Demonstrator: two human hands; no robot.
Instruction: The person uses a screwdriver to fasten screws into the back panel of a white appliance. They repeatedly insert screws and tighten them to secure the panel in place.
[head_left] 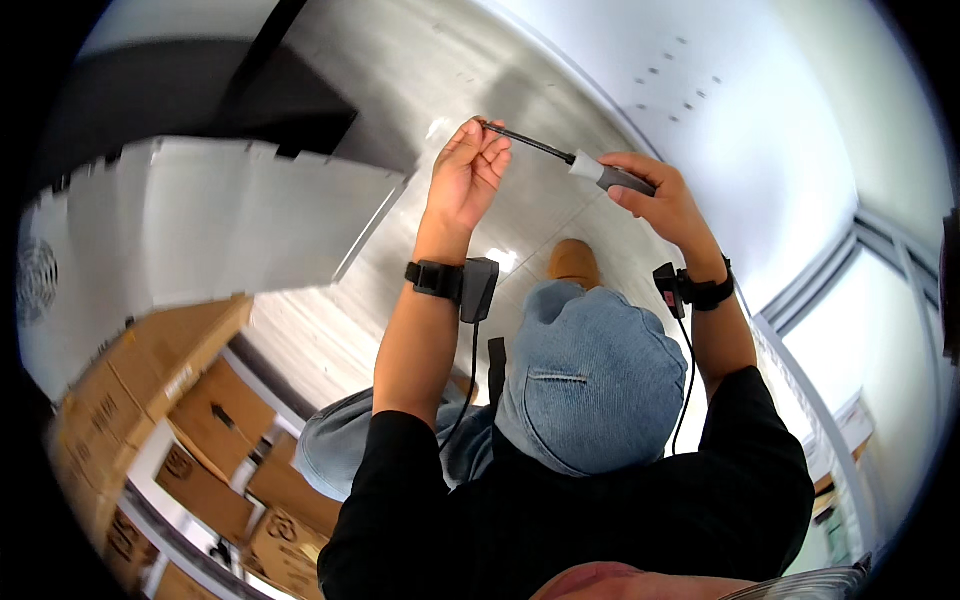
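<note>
The screwdriver (540,146) is in the air just past 12 o'clock of the view, above the floor (540,215), its grey handle toward 1 to 2 o'clock and its dark shaft pointing toward 10. The right hand (668,205) holds the handle between thumb and fingers; the left hand (468,175) is pinched narrow at the tip, its other fingers loosely curled. Whether a small part sits between those fingertips is too small to tell.

To do this well, I would let the left fingertips steady only the very end, hold the shaft in line with the right forearm, and turn the handle lightly so the tip does not slip into the skin. Anything small at the tip deserves a firm pinch, since a drop would land near the tan shoe (574,262), at 1 o'clock.

Farther out, the pale grey casing (230,220) lies toward 10 o'clock, the cardboard boxes (215,415) toward 8 and the white panel (760,130) toward 2; leave elbow room from the panel.
</note>
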